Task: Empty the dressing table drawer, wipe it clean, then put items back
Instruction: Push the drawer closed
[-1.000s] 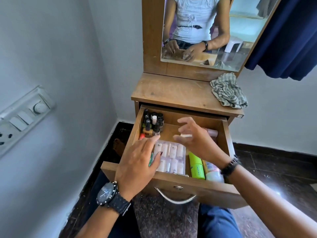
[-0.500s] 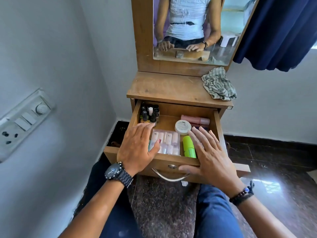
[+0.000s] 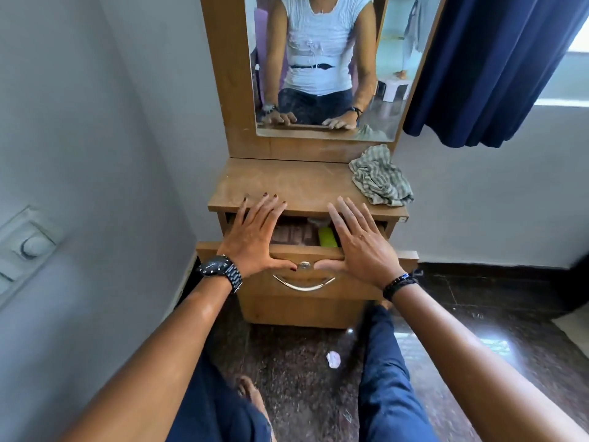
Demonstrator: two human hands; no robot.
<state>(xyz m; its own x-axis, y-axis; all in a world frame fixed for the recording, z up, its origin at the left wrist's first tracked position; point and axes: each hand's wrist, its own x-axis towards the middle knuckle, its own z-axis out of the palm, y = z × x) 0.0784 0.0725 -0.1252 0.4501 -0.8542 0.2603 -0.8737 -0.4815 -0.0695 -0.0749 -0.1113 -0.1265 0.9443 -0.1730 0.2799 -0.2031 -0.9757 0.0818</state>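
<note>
The wooden drawer (image 3: 318, 279) of the dressing table (image 3: 287, 186) stands only a little way out. My left hand (image 3: 255, 240) and my right hand (image 3: 357, 247) lie flat with straight, spread fingers over the drawer's front edge, thumbs on its front panel near the metal handle (image 3: 304, 285). Through the narrow gap I see a green bottle (image 3: 327, 236) and a clear packet of small items (image 3: 291, 234). The rest of the drawer's contents are hidden under the tabletop and my hands. A striped grey cloth (image 3: 381, 178) lies crumpled on the tabletop's right rear corner.
A mirror (image 3: 318, 65) rises behind the tabletop. A grey wall with a switch panel (image 3: 25, 250) is close on the left. A dark blue curtain (image 3: 497, 68) hangs at the upper right. My knees in blue trousers are below the drawer, with a small white scrap (image 3: 333, 359) on the dark floor.
Both hands left the inside of the drawer and moved to its front edge. The drawer has slid most of the way into the table, hiding most items.
</note>
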